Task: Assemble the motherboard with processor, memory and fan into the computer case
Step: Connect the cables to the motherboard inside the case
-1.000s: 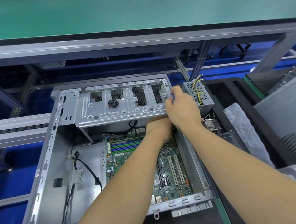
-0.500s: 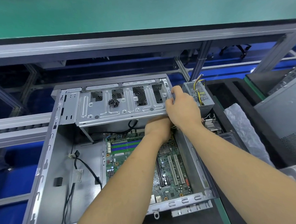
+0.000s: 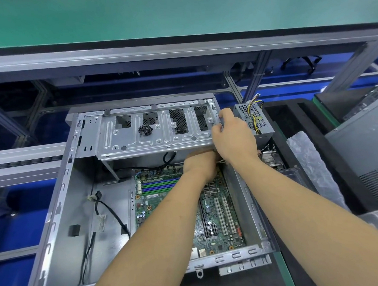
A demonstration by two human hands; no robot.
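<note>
An open grey computer case (image 3: pixel 55 217) lies flat in front of me. A green motherboard (image 3: pixel 219 214) with blue and green memory slots sits inside it on the right. A metal drive cage (image 3: pixel 156 131) spans the far end of the case. My right hand (image 3: pixel 232 135) grips the cage's right end, fingers curled over its edge. My left hand (image 3: pixel 199 164) reaches under the cage above the motherboard; its fingers are hidden by the cage and the right hand.
A small pile of black screws (image 3: pixel 145 130) lies on the drive cage. A power supply (image 3: pixel 254 119) with yellow wires stands just right of the case. A metal heatsink (image 3: pixel 271 160) and clear plastic wrap (image 3: pixel 313 168) lie further right. Black cables (image 3: pixel 108 209) run across the case floor.
Almost nothing has moved; both hands stay at the right end of the drive cage, with only slight shifts.
</note>
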